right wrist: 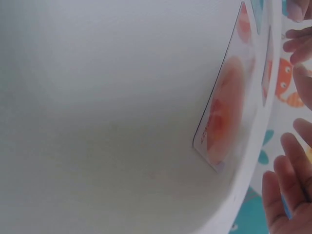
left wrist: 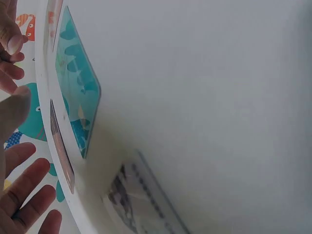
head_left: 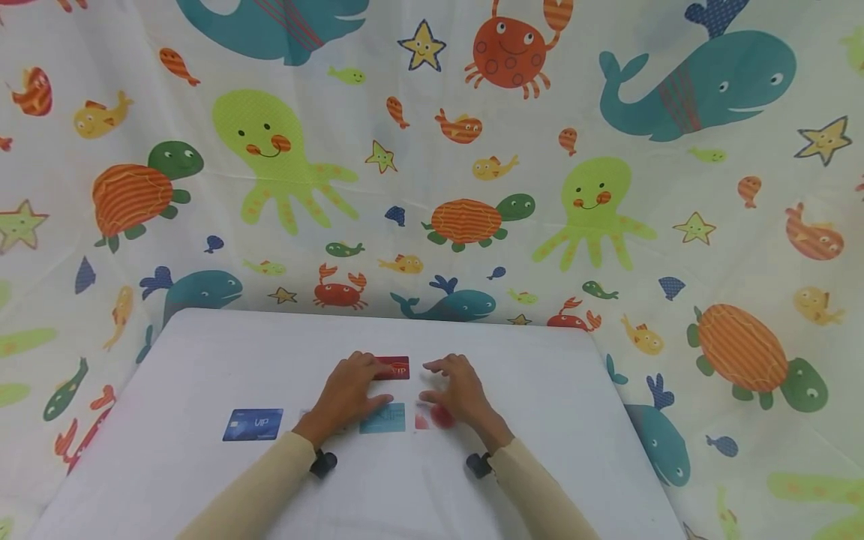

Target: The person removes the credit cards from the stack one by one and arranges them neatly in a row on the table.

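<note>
Over the middle of the table, my left hand (head_left: 347, 388) spreads its fingers with nothing held, partly overlapping a red VIP card (head_left: 401, 368). Its thumb reaches to the top edge of a teal card (head_left: 383, 420). A pale card with a dark picture (left wrist: 124, 195) lies under the left wrist, mostly hidden from the head view. My right hand (head_left: 460, 391), fingers apart and empty, hovers by a white card with pink and red circles (head_left: 422, 418), covering part of it. The right wrist view shows that card (right wrist: 222, 117) flat below the hand.
A blue VIP card (head_left: 253, 424) lies on the white table (head_left: 540, 397), left of my left forearm. Behind the far table edge hangs a curtain (head_left: 418, 187) printed with sea animals. Each wrist wears a small black camera, the left (head_left: 324, 463) and the right (head_left: 478, 465).
</note>
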{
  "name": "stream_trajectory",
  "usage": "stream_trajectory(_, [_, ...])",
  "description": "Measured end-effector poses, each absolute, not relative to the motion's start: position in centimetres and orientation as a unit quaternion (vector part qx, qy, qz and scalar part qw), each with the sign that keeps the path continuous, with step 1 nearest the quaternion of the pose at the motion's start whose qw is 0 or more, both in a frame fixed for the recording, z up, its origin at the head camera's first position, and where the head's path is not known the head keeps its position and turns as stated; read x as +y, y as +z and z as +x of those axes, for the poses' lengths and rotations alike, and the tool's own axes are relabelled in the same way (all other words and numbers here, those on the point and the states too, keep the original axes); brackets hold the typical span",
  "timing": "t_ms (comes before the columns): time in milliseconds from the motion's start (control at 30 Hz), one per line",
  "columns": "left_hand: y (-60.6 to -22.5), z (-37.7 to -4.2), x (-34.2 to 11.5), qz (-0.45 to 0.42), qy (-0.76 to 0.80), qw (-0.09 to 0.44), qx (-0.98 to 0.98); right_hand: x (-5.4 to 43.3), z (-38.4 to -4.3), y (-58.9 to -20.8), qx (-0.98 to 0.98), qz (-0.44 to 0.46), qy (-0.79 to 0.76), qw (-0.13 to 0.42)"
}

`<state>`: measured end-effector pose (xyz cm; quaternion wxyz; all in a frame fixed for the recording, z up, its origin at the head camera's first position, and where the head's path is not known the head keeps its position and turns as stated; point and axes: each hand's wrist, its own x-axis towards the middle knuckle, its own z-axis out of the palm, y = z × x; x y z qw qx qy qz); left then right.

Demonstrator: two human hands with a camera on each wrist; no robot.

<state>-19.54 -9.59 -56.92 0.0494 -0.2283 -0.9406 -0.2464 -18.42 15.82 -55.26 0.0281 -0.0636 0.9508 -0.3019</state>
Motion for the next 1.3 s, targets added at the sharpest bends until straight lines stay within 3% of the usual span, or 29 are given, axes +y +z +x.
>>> stream_trajectory(1300, [-57.5, -22.7, -11.4, -0.203, -0.196, 0.045, -0.958, 12.5, -22.6, -56.8, 0.965, -0.091, -0.241, 0.038])
